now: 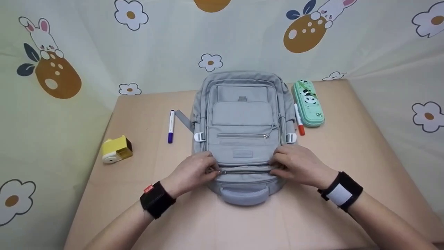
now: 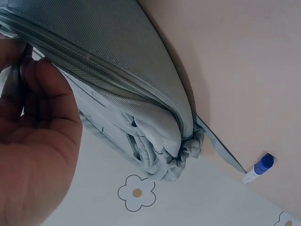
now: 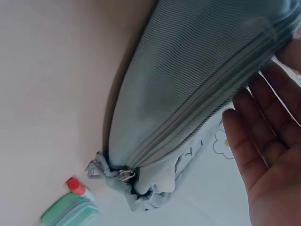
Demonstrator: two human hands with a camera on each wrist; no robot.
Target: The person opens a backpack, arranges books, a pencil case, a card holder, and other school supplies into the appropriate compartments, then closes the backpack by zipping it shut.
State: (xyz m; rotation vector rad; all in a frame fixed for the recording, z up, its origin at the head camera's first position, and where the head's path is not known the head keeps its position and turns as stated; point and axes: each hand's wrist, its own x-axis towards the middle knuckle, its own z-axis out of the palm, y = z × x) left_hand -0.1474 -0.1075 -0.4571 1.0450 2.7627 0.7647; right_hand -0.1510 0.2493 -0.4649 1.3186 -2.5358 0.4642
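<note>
A grey backpack [image 1: 242, 116] lies front up on the table, its top handle [image 1: 244, 196] toward me. Across its near end runs a zipper [image 1: 248, 172], closed along most of what shows. My left hand [image 1: 192, 172] pinches the zipper pull at the left end of that zipper; in the left wrist view its fingers [image 2: 47, 89] curl in by the bag's edge, partly cut off by the frame. At the other end, my right hand [image 1: 300, 165] pinches the bag's fabric between thumb and fingers. The right wrist view shows these fingers [image 3: 254, 127] reaching behind the zipped edge.
Left of the backpack lies a marker with a blue-purple cap [image 1: 170, 126], and farther left a yellow and white pencil sharpener [image 1: 117, 149]. On the right, a red-capped marker [image 1: 299, 119] lies against a green panda pencil case [image 1: 308, 104]. Patterned cloth [image 1: 166, 45] hangs around the table [image 1: 145, 121].
</note>
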